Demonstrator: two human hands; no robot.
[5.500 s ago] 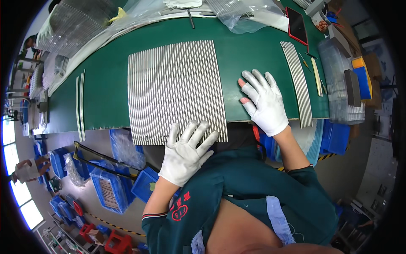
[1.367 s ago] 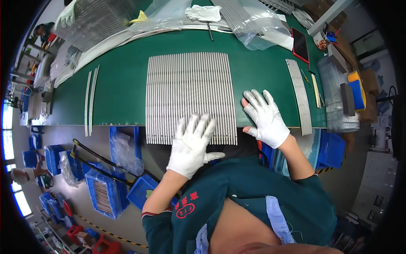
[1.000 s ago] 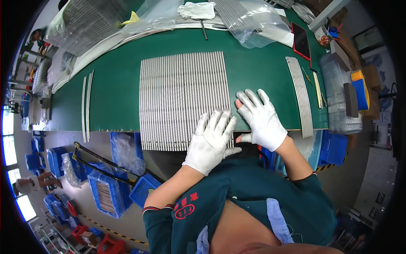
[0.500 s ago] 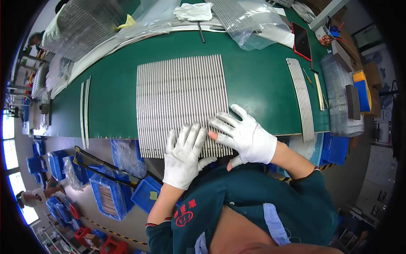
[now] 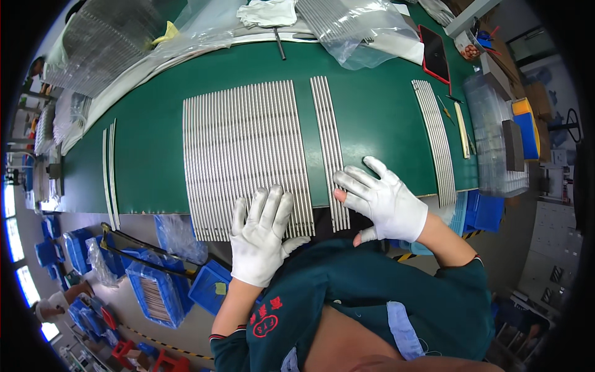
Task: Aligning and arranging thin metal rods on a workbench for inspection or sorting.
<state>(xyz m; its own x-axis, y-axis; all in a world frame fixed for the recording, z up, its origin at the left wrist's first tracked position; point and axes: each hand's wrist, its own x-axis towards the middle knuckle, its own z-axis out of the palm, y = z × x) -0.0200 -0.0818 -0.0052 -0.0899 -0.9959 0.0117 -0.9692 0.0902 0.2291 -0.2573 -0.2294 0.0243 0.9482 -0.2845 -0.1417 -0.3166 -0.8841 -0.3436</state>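
A wide row of thin silvery metal rods (image 5: 242,142) lies side by side on the green table, its near ends jutting past the front edge. My left hand (image 5: 263,229), in a white glove with greyed fingertips, rests flat on the near right part of this row, fingers stretched out. A narrow strip of several rods (image 5: 327,136) lies to the right, with a gap of green tabletop between. My right hand (image 5: 384,201), gloved too with a bare thumb tip and another bare fingertip, touches the near part of that strip, its fingers spread.
Another group of rods (image 5: 435,139) lies at the right, and a few single rods (image 5: 110,173) at the left. Beyond are a red-edged phone (image 5: 436,54), plastic sheeting (image 5: 353,31) and a white cloth (image 5: 268,12). Blue crates (image 5: 158,288) stand below on the left.
A narrow strip of rods has come apart from the wide row and slid right under my right hand. My left hand stays on the wide row.
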